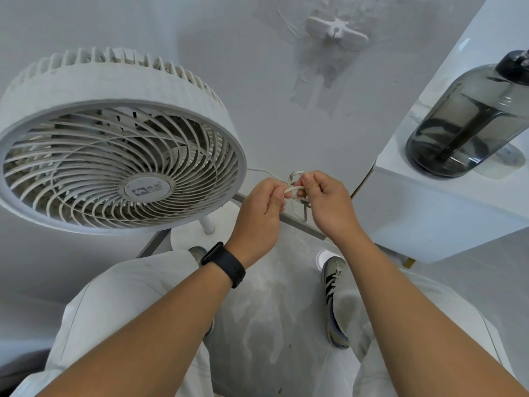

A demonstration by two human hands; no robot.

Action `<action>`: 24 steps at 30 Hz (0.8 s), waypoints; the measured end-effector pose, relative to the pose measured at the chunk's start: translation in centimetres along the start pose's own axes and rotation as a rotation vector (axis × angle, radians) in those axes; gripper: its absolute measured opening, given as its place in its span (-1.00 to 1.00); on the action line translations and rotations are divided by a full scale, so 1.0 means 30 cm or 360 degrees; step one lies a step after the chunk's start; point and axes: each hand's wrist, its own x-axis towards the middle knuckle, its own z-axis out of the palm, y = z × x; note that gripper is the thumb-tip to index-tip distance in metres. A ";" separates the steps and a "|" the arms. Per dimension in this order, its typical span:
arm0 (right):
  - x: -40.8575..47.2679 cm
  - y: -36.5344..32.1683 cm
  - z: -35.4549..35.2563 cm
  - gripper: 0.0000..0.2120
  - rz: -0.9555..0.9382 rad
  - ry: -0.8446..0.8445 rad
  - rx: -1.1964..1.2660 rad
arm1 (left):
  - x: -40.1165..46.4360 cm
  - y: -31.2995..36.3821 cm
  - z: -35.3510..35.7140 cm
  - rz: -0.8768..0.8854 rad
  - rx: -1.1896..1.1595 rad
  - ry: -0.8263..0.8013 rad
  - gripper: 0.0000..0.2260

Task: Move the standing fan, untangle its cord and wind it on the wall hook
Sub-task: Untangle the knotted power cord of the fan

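White ribbed plastic of the standing fan fills my left side; its thin, stiff cord sits knotted between my hands. My left hand pinches one strand, my right hand another. I should loosen loops gently before reaching the smooth wall hook.

bare forearms, no sleeves. a black smartwatch bands the left wrist. below the smartwatch, light grey trousers; grey sneakers with dark stripes to its right.
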 end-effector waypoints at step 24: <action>-0.004 0.003 0.037 -0.85 -0.0275 0.0153 -0.0187 | -0.007 -0.001 0.011 -0.0381 -0.0017 -0.0197 -0.77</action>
